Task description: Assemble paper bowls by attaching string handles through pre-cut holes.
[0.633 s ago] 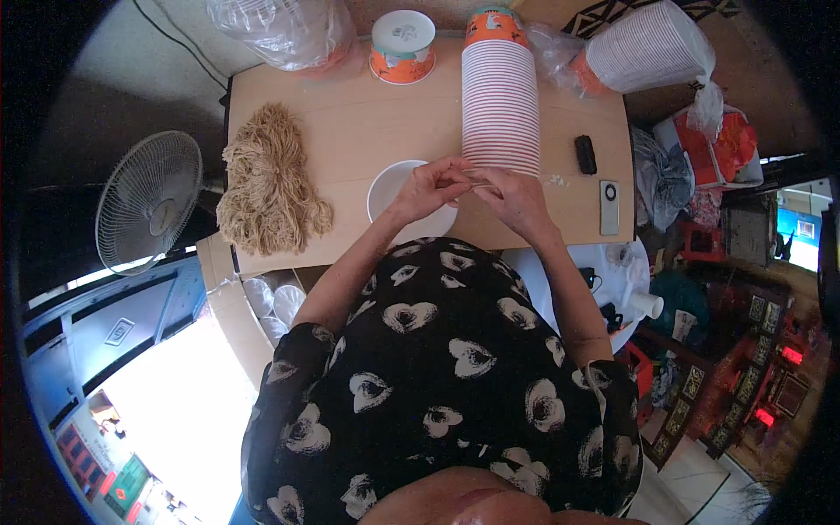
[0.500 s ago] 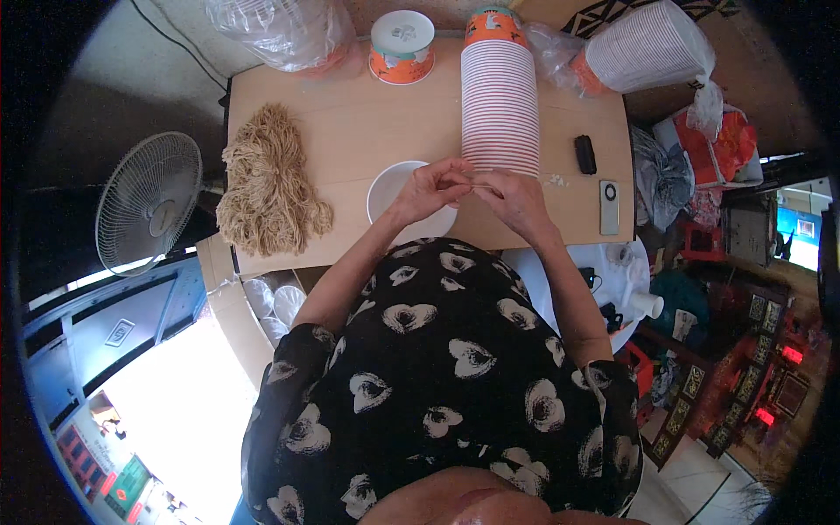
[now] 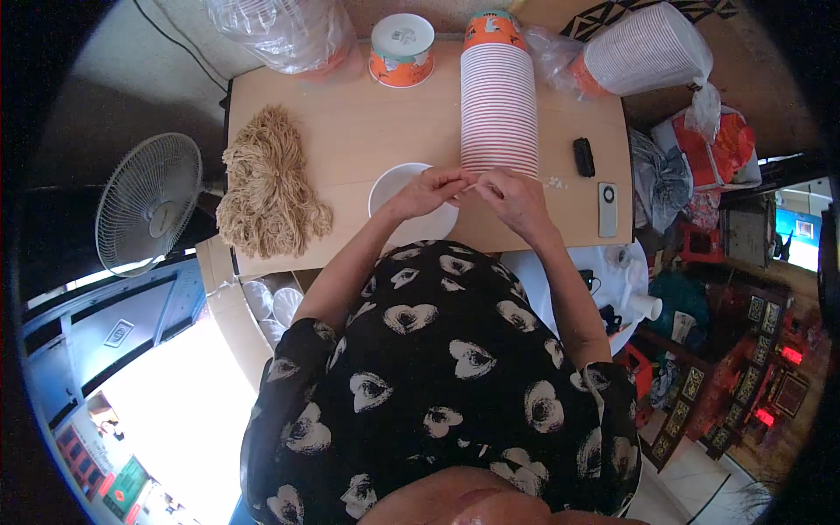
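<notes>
Both grips meet over a white paper bowl (image 3: 404, 199): left hand (image 3: 424, 191) and right hand (image 3: 516, 197) pinch a thin pale strand (image 3: 473, 185) between them, too fine to identify. Just beyond lies a long stack of red-striped cups (image 3: 499, 109); left, a pile of tan string (image 3: 267, 188) on the bench (image 3: 367, 122).

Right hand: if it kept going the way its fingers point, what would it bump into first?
The right hand points left, toward the left hand. Their fingers nearly meet on a thin pale string, so it would probably hit that hand first, above the white paper bowl. Depth is hard to judge.
</notes>
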{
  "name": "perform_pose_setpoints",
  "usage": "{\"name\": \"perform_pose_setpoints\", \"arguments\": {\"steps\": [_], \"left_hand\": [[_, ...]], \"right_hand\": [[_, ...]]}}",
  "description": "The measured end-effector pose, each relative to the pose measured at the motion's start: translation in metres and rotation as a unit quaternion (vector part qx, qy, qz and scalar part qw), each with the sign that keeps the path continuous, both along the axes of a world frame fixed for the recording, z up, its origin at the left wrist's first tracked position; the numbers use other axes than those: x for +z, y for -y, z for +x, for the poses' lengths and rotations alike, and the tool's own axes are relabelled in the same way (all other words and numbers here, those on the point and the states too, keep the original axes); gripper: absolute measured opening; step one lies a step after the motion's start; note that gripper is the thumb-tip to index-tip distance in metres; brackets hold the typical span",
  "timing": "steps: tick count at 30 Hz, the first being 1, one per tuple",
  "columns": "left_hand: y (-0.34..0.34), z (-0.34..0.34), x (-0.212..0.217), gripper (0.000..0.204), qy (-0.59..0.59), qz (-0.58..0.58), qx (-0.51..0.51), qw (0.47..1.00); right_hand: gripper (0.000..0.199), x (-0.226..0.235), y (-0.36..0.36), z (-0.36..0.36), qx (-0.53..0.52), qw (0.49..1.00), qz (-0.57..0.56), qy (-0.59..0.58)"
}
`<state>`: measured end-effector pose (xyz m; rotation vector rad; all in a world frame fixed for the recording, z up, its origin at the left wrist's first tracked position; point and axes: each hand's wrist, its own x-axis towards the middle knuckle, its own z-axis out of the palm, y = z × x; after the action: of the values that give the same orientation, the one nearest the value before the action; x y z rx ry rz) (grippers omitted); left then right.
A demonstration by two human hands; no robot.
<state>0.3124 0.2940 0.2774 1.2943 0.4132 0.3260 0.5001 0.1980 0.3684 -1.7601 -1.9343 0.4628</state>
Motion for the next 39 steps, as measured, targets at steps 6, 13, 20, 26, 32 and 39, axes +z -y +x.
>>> {"name": "perform_pose_setpoints", "arguments": {"steps": [6,13,20,26,32,39], "left_hand": [[-0.004,-0.008,-0.007,0.027,0.009,0.004,-0.019,1.0],[0.003,-0.011,-0.008,0.021,0.016,-0.051,0.022,0.998],[0.008,-0.013,-0.01,0.032,0.028,-0.095,0.035,0.994],[0.012,-0.017,-0.016,0.031,0.024,-0.121,0.046,0.991],[0.015,-0.017,-0.017,0.028,0.016,-0.126,0.069,0.989],[0.015,-0.015,-0.021,0.024,0.022,-0.129,0.075,0.989]], "right_hand": [[0.011,-0.008,-0.001,0.005,-0.007,1.0,-0.001,-0.012],[0.012,-0.025,-0.002,0.0,-0.083,0.983,-0.03,-0.161],[0.012,-0.043,-0.002,0.0,-0.092,0.961,-0.036,-0.26],[0.018,-0.038,0.004,-0.008,-0.14,0.973,-0.052,-0.178],[0.023,-0.032,0.006,-0.008,-0.128,0.984,-0.051,-0.112],[0.024,-0.042,0.005,-0.003,-0.097,0.986,-0.025,-0.134]]}}
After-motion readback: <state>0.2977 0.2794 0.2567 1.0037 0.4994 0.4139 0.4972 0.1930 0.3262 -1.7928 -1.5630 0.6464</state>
